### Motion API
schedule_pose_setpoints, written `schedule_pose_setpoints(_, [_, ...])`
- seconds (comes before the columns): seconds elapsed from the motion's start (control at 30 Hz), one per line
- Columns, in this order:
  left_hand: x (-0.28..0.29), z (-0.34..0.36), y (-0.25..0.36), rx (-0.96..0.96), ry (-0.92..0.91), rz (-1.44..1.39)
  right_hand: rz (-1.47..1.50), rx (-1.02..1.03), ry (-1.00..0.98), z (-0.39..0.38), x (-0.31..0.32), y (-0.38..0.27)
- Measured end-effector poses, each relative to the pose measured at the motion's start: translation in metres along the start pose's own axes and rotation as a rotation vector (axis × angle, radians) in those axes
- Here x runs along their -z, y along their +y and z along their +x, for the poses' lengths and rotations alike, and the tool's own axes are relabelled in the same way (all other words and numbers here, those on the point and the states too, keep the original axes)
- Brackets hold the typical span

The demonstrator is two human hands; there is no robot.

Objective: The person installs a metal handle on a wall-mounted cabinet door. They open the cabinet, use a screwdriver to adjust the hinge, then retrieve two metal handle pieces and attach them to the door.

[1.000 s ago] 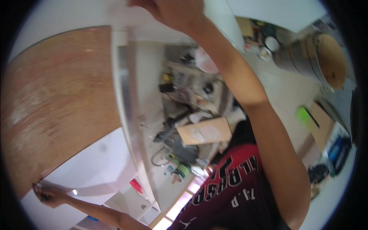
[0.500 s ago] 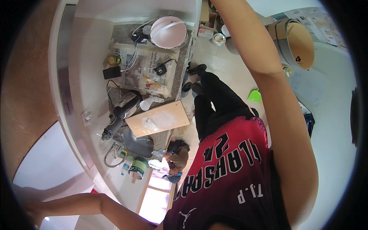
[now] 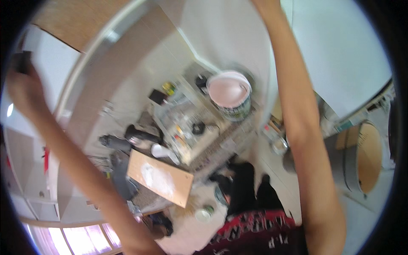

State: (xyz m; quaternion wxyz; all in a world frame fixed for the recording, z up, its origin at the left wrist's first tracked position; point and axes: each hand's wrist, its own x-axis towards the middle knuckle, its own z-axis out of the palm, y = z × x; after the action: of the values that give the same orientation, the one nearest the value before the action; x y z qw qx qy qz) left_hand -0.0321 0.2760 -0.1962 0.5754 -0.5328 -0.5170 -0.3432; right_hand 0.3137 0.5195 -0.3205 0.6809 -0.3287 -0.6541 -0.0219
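My left hand is raised at the far left, next to a white cabinet panel. Its fingers close round a small dark block-like thing, blurred by motion, whose kind I cannot make out. High up at the top edge is my right hand, on a stretched-out arm beside a pale wall or panel. The picture's edge cuts off its fingers, so its grip is hidden. Below my arms lies a countertop with a wooden board bearing white powder or paste. A bucket of pinkish-white stuff stands at the counter's far end.
On the counter are an electric kettle, a white cup, a black tape measure and a yellow-lidded jar. A large cardboard-lined drum stands at right. Another person is low down beyond the counter.
My view has swung, so the counter sits lower and farther right. My left hand has risen from the lower left to the upper left. The right arm remains stretched upward.
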Motion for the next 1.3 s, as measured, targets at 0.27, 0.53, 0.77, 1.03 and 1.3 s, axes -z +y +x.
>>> schedule_pose_setpoints(0.27, [0.05, -0.152, 0.35, 0.894, -0.766, -1.659, 0.748, -0.409, -0.49, -0.201, 0.165, -0.091])
schedule_pose_setpoints(0.53, [0.028, -0.157, 0.341, 0.642, -0.706, -1.714, 1.101, -0.804, -0.431, -0.221, 0.239, -0.044])
schedule_pose_setpoints(0.77, [-0.072, -0.113, 0.12, 1.483, 0.381, -1.824, 1.086, -0.738, -0.401, -0.177, 0.232, -0.042])
schedule_pose_setpoints(1.03, [-0.107, -0.095, 0.05, 1.518, 0.62, -1.821, 0.466, 0.157, -0.012, -0.064, 0.101, 0.018])
schedule_pose_setpoints(1.3, [-0.103, -0.102, 0.066, 1.593, 0.62, -1.747, 0.274, 0.568, 0.13, -0.008, 0.027, 0.089])
